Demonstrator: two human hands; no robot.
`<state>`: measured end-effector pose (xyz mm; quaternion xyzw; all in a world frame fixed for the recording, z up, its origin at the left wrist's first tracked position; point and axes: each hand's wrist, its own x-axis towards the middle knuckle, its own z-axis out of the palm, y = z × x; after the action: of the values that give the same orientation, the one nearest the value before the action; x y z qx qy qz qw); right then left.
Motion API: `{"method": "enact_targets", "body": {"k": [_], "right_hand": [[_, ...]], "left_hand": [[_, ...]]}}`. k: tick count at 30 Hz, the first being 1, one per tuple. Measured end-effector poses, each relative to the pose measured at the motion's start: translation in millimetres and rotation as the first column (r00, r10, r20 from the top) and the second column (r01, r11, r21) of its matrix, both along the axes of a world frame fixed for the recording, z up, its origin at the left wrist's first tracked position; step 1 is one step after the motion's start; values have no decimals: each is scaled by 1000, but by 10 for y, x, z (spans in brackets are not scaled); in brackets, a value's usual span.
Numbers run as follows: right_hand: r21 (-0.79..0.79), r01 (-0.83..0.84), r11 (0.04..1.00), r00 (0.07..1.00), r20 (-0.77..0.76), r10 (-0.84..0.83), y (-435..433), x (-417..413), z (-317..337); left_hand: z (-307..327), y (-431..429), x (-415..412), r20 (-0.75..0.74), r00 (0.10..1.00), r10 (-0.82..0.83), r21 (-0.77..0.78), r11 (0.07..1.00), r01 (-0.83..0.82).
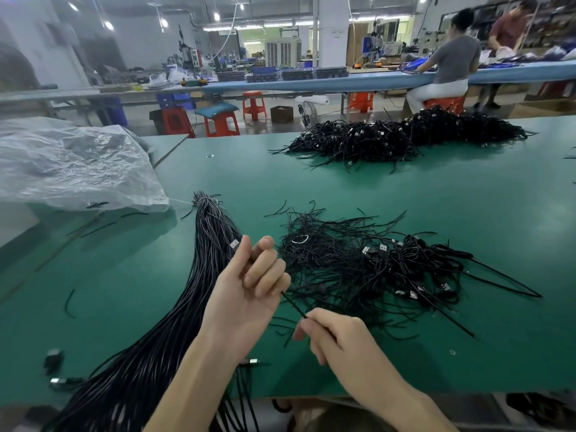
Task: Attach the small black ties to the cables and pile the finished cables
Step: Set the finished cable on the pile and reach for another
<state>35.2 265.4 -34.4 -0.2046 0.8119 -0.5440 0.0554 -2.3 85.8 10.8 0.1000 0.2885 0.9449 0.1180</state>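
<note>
Tie fitting over green bench mat point(311, 182); factory hall.
L hand point(249, 285) curled round, R hand point(336, 335) pinching one black tie point(294, 305) above mat's near edge; cable bundle point(205, 244) mat-left; tangled pile point(374, 269) mat-centre; red stools point(254, 104) beyond mat.

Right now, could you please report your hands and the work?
Left hand and right hand both hold one black strand. Cable bundle beside left hand. Nothing blocking.
</note>
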Motion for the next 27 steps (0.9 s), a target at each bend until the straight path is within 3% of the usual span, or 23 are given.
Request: {"method": "enact_targets", "body": {"k": [4, 6, 7, 8, 10, 12, 14, 16, 20, 24, 27], "right_hand": [[-21, 12, 1000, 994, 109, -10, 134, -80, -29], [-7, 38, 999, 996, 84, -37, 194, -133, -25], [-10, 52, 999, 996, 68, -51, 221, -160, -19], [-21, 71, 997, 996, 65, -69, 242, -185, -10], [-27, 107, 994, 992, 67, -105, 246, -212, 22], [-28, 157, 987, 987, 23, -156, 206, -211, 64], [-60, 205, 977, 978, -26, -207, 153, -197, 120], [-112, 223, 968, 970, -71, -232, 104, -176, 182], [-175, 267, 948, 939, -173, -297, 28, -126, 263], [-274, 277, 921, 924, -187, -333, -100, -62, 218], [-287, 247, 925, 941, -157, -300, -207, -4, 80]], "left_hand": [[-40, -68, 94, -111, 988, -103, -35, 994, 99], [-2, -152, 170, -274, 927, -256, -300, 938, 171], [36, -179, 213, -337, 853, -399, -534, 827, 176], [56, -183, 245, -330, 753, -569, -754, 639, 153], [50, -125, 289, -148, 613, -777, -962, 256, 93], [8, 7, 315, -72, 665, -743, -994, 107, 12], [-69, 108, 294, -119, 787, -605, -993, 77, -91], [-134, 164, 256, -209, 870, -447, -977, 130, -168], [-222, 243, 207, -320, 897, -304, -927, 296, -231], [-327, 331, 217, -253, 958, -133, -791, 598, -126], [-311, 417, 226, -148, 989, 7, -528, 845, -85]]}}
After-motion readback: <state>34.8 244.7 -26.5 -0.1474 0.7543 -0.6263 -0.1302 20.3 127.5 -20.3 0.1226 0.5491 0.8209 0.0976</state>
